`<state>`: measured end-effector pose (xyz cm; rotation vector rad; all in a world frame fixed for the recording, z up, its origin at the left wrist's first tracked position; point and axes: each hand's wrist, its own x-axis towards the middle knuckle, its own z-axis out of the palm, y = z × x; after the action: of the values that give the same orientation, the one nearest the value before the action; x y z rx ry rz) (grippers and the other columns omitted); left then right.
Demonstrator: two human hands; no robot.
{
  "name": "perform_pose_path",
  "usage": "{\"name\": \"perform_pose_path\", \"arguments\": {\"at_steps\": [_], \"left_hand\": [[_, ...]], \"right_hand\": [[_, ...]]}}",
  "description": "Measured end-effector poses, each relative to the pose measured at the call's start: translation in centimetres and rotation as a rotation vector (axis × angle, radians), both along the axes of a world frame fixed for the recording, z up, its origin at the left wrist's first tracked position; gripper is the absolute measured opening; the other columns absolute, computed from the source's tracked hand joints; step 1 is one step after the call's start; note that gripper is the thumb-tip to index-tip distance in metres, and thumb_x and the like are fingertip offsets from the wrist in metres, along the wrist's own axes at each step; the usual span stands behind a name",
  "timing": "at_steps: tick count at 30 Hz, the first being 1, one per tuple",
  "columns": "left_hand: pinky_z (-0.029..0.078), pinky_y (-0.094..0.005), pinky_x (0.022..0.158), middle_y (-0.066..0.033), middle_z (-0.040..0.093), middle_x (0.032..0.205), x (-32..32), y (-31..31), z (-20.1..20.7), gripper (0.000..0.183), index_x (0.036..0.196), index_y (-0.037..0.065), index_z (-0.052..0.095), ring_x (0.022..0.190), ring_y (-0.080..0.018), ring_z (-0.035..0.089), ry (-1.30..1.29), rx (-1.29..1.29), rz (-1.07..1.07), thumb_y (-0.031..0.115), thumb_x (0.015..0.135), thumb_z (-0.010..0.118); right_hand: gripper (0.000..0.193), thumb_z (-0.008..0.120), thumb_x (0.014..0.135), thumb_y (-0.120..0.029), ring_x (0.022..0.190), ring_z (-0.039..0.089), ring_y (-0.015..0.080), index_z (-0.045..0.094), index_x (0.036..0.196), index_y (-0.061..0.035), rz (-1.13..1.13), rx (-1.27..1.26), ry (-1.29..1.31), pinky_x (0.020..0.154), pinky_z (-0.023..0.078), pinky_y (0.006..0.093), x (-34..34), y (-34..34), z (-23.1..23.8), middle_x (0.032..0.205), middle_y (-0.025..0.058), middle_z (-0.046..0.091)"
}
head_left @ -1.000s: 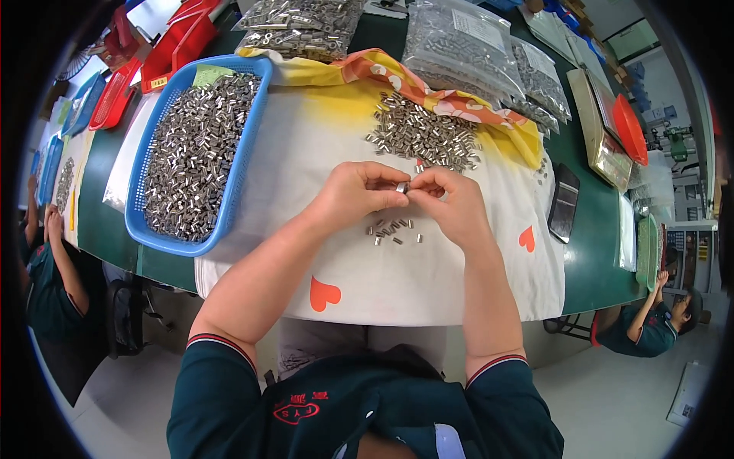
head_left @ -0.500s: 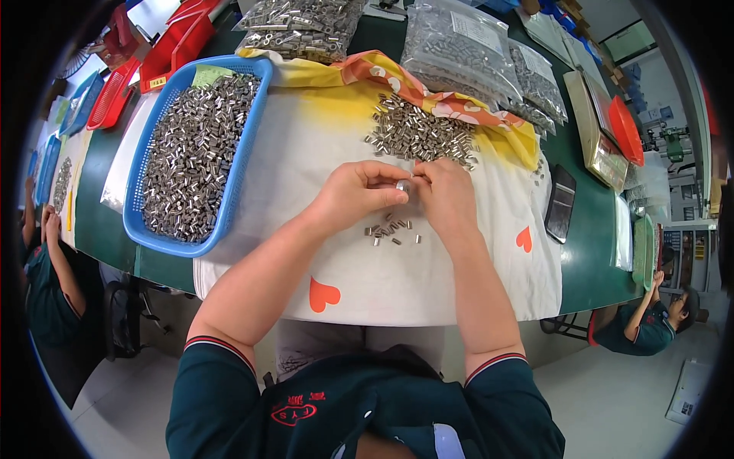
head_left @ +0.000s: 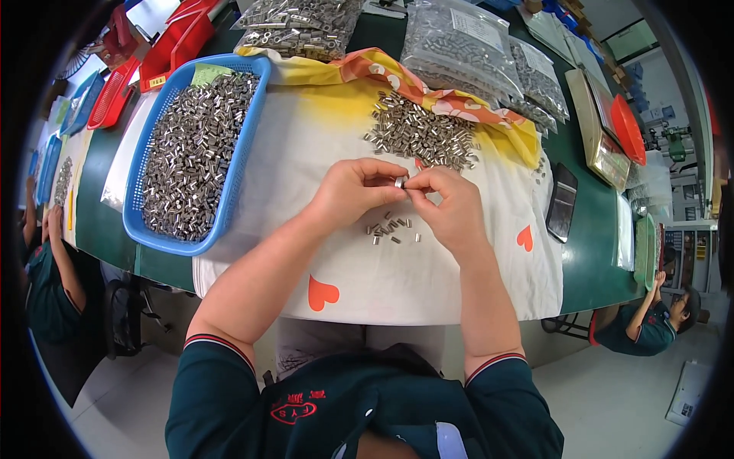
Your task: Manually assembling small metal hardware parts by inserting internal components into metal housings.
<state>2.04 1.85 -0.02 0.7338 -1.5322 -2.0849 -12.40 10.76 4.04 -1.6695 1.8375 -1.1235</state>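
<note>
A small shiny metal ring (head_left: pixel 399 182) is pinched between the thumb and index finger of my left hand (head_left: pixel 353 187). My right hand (head_left: pixel 449 200) is closed in a pinch, its fingertips against the ring's right side; whatever lies between them is hidden. Just below the hands, a few loose metal sleeves (head_left: pixel 394 227) are scattered on the white cloth (head_left: pixel 382 287). Beyond the hands rises a larger pile of short metal sleeves (head_left: pixel 420 131). To the left, a blue plastic basket (head_left: pixel 131 195) holds many similar sleeves.
Clear bags of metal parts (head_left: pixel 457 46) lie along the far side, behind the cloth's yellow and orange edge (head_left: pixel 382 67). A black phone (head_left: pixel 562 202) rests on the green table (head_left: pixel 164 269) at the right. Red bins (head_left: pixel 174 47) stand far left. Other people sit at both sides.
My right hand has turned and shifted, bringing its thumb and index fingertips up to the ring. The ring has tilted to show its side. My left hand stays nearly in place.
</note>
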Motion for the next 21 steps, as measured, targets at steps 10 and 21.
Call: {"name": "perform_pose_path", "arguments": {"at_steps": [10, 21], "left_hand": [[0.047, -0.0202, 0.068, -0.0035, 0.063, 0.085, 0.0, 0.0, 0.6, 0.03, 0.101, -0.004, 0.059, 0.075, -0.0064, 0.057, -0.065, -0.021, 0.008, 0.004, 0.073, 0.068], [0.048, -0.0201, 0.068, -0.0024, 0.06, 0.084, 0.3, 0.6, 1.4, 0.029, 0.1, -0.001, 0.06, 0.076, -0.0072, 0.057, -0.211, -0.177, -0.22, 0.0, 0.072, 0.067]], "right_hand": [[0.007, 0.061, 0.072, -0.005, 0.061, 0.053, 0.0128, 0.061, 0.079, -0.0017, 0.011, 0.169, -0.184, 0.058, 0.043, 0.0243, -0.9, -0.1, 0.2, 0.072, 0.0046, 0.06], [0.008, 0.063, 0.071, -0.009, 0.066, 0.054, 0.0175, 0.061, 0.077, -0.0035, -0.231, 0.105, 0.163, 0.062, 0.043, 0.0289, -2.3, -1.4, -2.2, 0.072, 0.0059, 0.057]]}}
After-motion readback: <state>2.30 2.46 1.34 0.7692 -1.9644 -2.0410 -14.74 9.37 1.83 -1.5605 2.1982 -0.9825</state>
